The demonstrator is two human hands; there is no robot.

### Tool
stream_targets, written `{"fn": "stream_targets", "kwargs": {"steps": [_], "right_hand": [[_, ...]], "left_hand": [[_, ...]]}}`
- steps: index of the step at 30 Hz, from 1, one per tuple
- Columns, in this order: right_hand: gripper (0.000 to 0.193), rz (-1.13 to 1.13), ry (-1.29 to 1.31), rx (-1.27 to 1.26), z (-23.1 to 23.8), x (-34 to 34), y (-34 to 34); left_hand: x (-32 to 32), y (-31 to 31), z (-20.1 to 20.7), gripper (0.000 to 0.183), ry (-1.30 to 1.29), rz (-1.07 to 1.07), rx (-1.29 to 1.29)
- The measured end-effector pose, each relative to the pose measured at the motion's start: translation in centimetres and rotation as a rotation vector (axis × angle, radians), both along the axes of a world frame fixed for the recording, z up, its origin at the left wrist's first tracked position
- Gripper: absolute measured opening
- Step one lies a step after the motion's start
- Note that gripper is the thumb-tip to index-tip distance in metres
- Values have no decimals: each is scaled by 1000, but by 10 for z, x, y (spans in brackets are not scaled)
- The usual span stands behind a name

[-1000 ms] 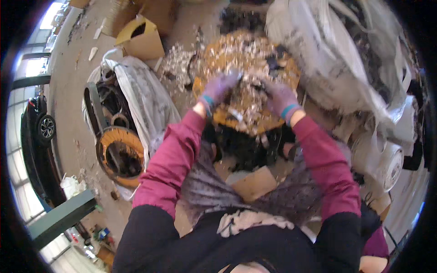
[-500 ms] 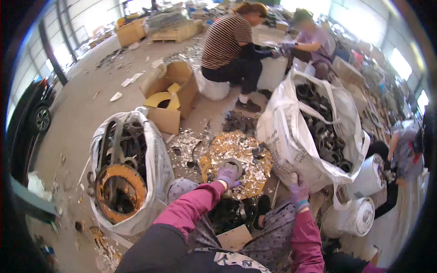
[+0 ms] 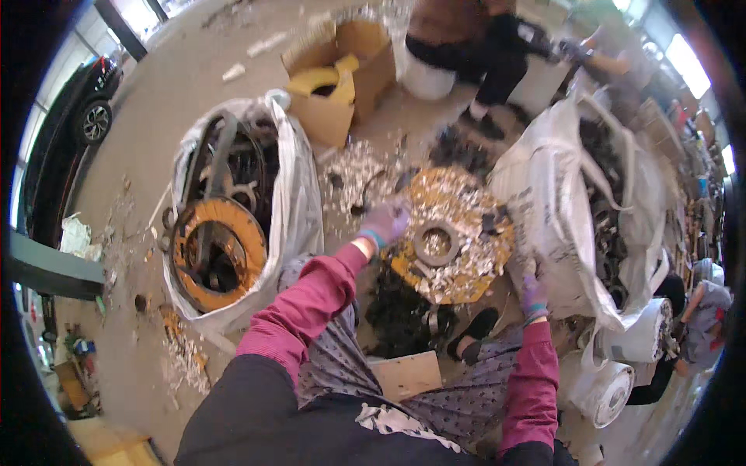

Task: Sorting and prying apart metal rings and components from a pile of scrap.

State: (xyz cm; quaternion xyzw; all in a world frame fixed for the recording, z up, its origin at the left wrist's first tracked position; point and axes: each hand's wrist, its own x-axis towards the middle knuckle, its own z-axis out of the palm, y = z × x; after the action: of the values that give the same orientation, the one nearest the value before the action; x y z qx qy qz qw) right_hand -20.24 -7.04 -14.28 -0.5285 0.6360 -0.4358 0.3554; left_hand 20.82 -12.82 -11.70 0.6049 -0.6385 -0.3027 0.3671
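Note:
A dark grey ring point(image 3: 436, 245) lies on a yellow-brown board point(image 3: 449, 289) strewn with pale chips and flakes. My left hand point(image 3: 386, 221), in a light purple glove, hovers at the board's left edge, apart from the ring; its fingers are smeared by motion, so their grip is unclear. My right hand point(image 3: 534, 293), gloved too, is beside the board's lower right, close to a big white sack. Its fingers are curled closed, and whatever they hold is too indistinct to name.
Left stands a white sack point(image 3: 299, 190) of dark rings with an orange ring point(image 3: 220, 255) on top. The right-hand white sack point(image 3: 536, 198) holds dark parts. Beyond are a cardboard box point(image 3: 373, 74) and a seated person point(image 3: 458, 39). Dark pieces point(image 3: 400, 311) lie between my legs.
My left hand has let go of the ring, leaving it on the board, and moved to the board's left edge. The view has tilted down and shifted left.

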Motion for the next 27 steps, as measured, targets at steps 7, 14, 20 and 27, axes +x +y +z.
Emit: {"fn": "stream_targets", "kwargs": {"steps": [7,14,20,27], "right_hand": [[44,276,200,108,25,95,-60],[48,-33,200,186,-1,63,-96],[41,75,373,237,14,105,-63],[38,124,237,419,157,151,-30]], "left_hand": [[-7,-49,13,16,-115,112,-65],[-36,-75,-27,22,159,394,353],[-8,-15,-4,16,-228,87,235],[97,51,209,27,-211,200,350]]}}
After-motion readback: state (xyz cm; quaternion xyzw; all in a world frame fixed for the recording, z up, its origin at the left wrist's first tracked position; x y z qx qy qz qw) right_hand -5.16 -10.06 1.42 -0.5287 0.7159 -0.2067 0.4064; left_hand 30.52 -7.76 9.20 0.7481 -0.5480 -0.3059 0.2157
